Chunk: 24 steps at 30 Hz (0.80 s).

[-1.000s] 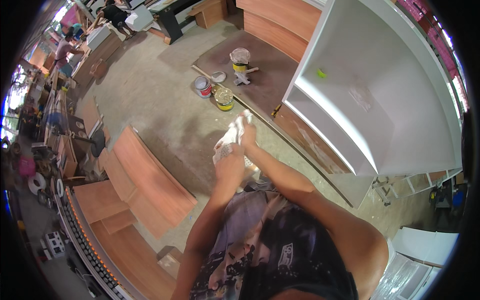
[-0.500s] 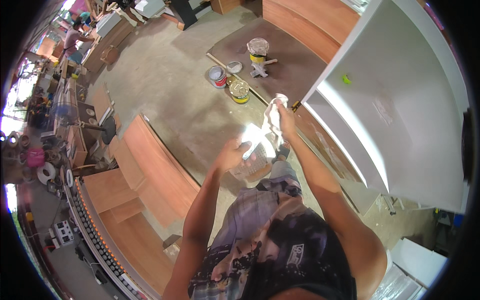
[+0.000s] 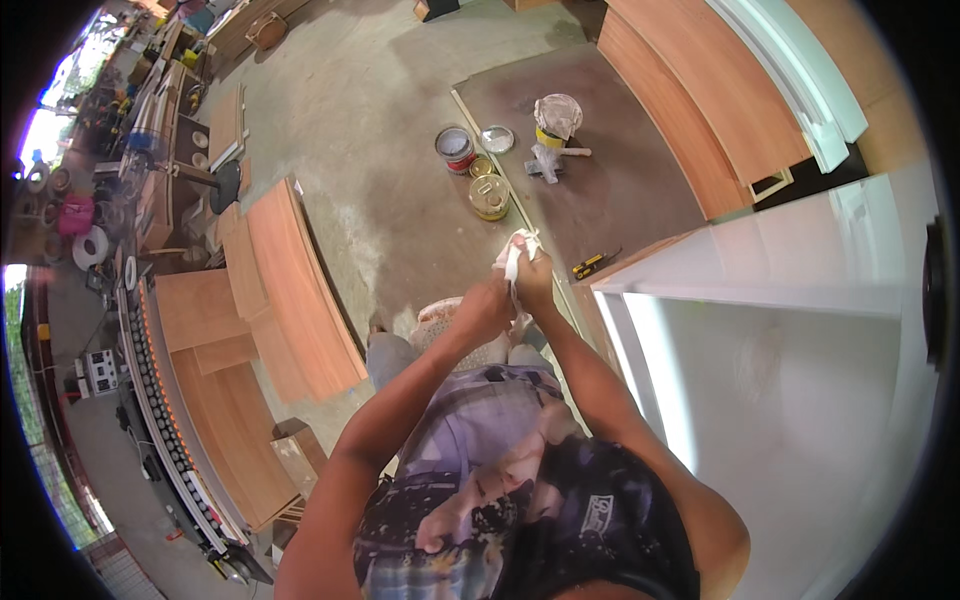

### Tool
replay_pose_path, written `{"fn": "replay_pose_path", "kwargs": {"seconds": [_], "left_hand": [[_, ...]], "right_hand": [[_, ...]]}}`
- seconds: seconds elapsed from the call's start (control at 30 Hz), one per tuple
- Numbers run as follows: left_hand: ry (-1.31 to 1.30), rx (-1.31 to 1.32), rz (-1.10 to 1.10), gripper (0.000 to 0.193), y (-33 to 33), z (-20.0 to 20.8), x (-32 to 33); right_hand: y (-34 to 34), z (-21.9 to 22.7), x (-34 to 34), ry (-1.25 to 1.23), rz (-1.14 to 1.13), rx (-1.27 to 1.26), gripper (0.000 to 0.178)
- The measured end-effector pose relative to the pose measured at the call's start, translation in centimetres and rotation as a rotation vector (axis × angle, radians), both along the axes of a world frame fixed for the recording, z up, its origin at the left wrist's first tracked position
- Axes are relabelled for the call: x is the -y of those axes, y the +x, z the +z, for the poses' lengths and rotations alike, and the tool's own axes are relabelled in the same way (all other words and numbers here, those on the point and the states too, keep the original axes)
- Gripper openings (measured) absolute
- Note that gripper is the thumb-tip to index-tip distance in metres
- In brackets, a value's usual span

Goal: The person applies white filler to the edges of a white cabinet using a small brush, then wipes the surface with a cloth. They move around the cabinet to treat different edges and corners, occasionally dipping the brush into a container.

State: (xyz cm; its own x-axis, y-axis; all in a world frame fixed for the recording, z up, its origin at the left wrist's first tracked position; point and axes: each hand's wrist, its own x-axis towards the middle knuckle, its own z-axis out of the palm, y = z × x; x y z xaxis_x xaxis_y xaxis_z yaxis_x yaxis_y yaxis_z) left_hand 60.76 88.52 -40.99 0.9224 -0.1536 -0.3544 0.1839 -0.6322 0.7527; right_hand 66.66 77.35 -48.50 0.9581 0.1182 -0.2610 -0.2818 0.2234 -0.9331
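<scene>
My two hands meet in front of my lap. In my right hand (image 3: pixel 537 283) is a crumpled white cloth (image 3: pixel 519 243), bunched above the fingers. My left hand (image 3: pixel 483 310) is closed beside it, against the cloth's lower end. A narrow white piece (image 3: pixel 512 264) rises between the hands; whether it is cloth or something else, I cannot tell. What the left fingers hold is hidden. Beyond the hands stand an open can of grey paint (image 3: pixel 454 146), a yellow can (image 3: pixel 489 196) and a smaller tin (image 3: pixel 481 166).
On the brown board stand a wrapped can (image 3: pixel 557 116) and a white-handled tool (image 3: pixel 572 152). A yellow-black tool (image 3: pixel 588 266) lies near the white cabinet (image 3: pixel 790 350) at right. Wooden panels (image 3: pixel 300 300) lie at left. A perforated stool seat (image 3: pixel 425 345) shows below my hands.
My hands have come together; they were apart, with a brightly glaring object in the left hand. The cloth, which hung long, is now bunched. My view has shifted, bringing the cabinet lower.
</scene>
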Motion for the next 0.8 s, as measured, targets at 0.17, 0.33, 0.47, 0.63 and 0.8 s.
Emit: {"fn": "replay_pose_path", "kwargs": {"seconds": [0.17, 0.33, 0.47, 0.63, 0.8], "left_hand": [[0.364, 0.273, -0.185, 0.020, 6.9, 0.7, -0.5], [0.150, 0.304, -0.376, 0.019, 14.6, -3.7, -5.8], [-0.277, -0.089, -0.459, 0.015, 21.9, -7.9, -10.7], [-0.476, -0.440, -0.552, 0.021, 28.4, -8.0, -15.3], [-0.301, -0.365, -0.606, 0.020, 32.2, -11.3, -18.5]], "right_hand": [[7.7, -0.5, -2.5, 0.476, -0.327, -0.464, 0.041], [12.3, -3.9, -4.6, 0.050, -0.477, -0.379, 0.047], [16.2, -4.5, -5.7, -0.489, -0.263, -0.072, 0.049], [19.6, -4.3, -9.0, -0.809, -0.088, 0.119, 0.051], [25.6, -6.8, -8.5, -1.112, 0.420, 0.401, 0.070]]}}
